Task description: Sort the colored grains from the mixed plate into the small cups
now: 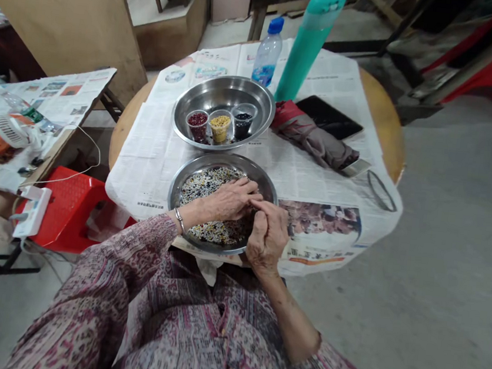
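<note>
In the head view a steel basin [176,191] holds a layer of small bead-like pieces [211,181], mostly white and black with some yellow. My left hand [234,200] reaches over the pieces from the left, fingers bent and close together, their tips meeting my other hand. At the basin's right rim my right hand [268,234] is closed, thumb against curled fingers. Anything between the fingers of either hand is too small or hidden to make out. Behind stands a larger steel basin [225,89] with three clear cups: dark red pieces [198,124], yellow pieces [219,126] and black pieces [243,124].
Newspaper [151,156] covers the round table. A water bottle [268,54], a tall teal bottle [310,41], a folded umbrella [313,136] and a dark tablet-like object [329,117] stand or lie behind and right. Left are a red stool [63,205] and another person's leg.
</note>
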Action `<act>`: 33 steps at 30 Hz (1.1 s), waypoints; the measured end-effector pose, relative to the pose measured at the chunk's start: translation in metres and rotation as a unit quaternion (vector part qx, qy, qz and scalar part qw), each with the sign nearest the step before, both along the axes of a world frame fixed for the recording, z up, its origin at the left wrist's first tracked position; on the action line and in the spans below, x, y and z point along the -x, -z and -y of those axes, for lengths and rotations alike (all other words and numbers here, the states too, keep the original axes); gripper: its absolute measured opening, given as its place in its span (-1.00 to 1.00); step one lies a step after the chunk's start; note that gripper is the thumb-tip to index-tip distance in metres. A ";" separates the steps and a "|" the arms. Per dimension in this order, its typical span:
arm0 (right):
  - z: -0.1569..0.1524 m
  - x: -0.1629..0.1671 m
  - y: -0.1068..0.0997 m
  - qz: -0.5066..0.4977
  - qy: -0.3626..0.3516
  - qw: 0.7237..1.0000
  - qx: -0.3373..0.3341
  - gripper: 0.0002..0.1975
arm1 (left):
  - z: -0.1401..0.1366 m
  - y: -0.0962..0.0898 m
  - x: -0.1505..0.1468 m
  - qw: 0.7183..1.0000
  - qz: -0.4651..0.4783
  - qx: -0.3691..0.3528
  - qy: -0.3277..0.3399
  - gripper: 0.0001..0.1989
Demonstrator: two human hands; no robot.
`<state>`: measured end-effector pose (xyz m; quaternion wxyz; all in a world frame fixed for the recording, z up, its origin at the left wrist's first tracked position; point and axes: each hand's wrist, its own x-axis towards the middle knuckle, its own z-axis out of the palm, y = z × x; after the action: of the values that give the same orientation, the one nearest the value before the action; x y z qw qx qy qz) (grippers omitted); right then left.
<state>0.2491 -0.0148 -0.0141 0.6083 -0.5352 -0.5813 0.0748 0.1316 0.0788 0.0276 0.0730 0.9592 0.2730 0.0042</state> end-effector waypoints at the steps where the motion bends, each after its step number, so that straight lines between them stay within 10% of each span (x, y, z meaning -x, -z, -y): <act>1: 0.000 0.000 0.000 0.002 0.002 1.000 -0.003 -0.73 | -0.002 -0.002 0.001 1.000 -0.004 -0.009 -0.007 -0.80; 11: 0.000 -0.001 0.001 0.000 -0.004 1.000 -0.012 -0.77 | 0.016 -0.025 0.065 0.976 -0.031 -0.023 -0.216 -0.84; 18: -0.001 0.000 0.004 0.004 0.005 1.000 0.005 -0.76 | 0.056 -0.020 0.069 0.991 0.009 0.083 -0.100 -0.38; 24: -0.001 0.000 0.005 0.010 -0.003 1.000 -0.009 -0.76 | 0.040 -0.007 0.026 0.999 -0.016 0.035 -0.027 -0.71; 33: -0.001 -0.001 0.005 0.010 -0.003 1.000 0.008 -0.76 | 0.007 -0.015 0.034 0.981 0.010 -0.048 -0.190 -0.78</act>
<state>0.2499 -0.0141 -0.0193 0.5978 -0.5394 -0.5882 0.0759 0.0971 0.0719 0.0429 0.0272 0.8924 0.4486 0.0410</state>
